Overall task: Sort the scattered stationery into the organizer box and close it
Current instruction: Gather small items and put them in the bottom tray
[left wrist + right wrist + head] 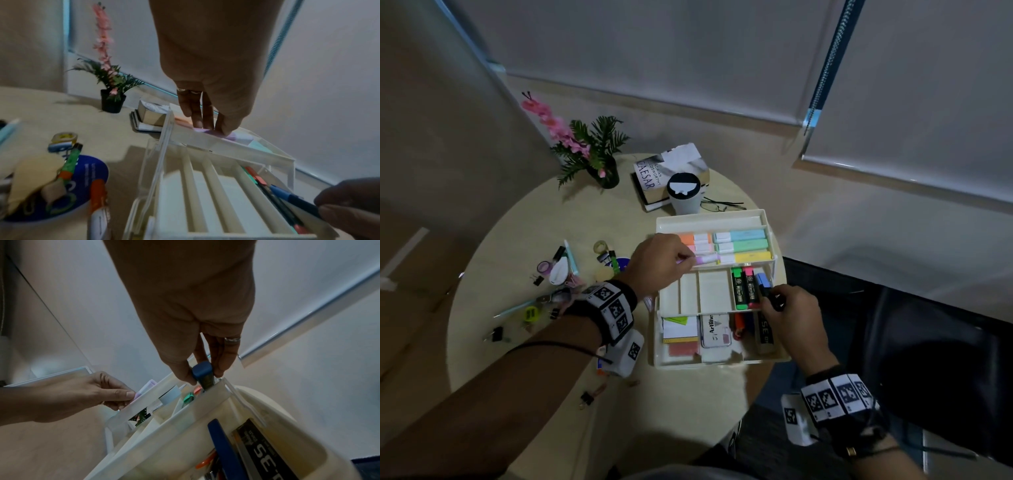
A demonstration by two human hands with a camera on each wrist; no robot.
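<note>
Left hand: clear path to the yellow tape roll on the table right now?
Probably not yet: left hand is pinching the purple highlighter in the top tray. Yellow tape roll lies uncovered nearby.

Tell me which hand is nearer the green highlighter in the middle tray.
Right. The right hand holds a blue highlighter two slots from the green highlighter; the left hand is at the top tray.

**Non-task items on and around the round table**

Potted plant (604,171) with pink blossom spray, far left of the table (517,240). Stacked books (654,181), top one titled "CAESAR", far centre. Lidded cup (683,195) just right of the books. Black-framed glasses (719,205) right of the cup. Roller blinds (688,51) behind.
</note>
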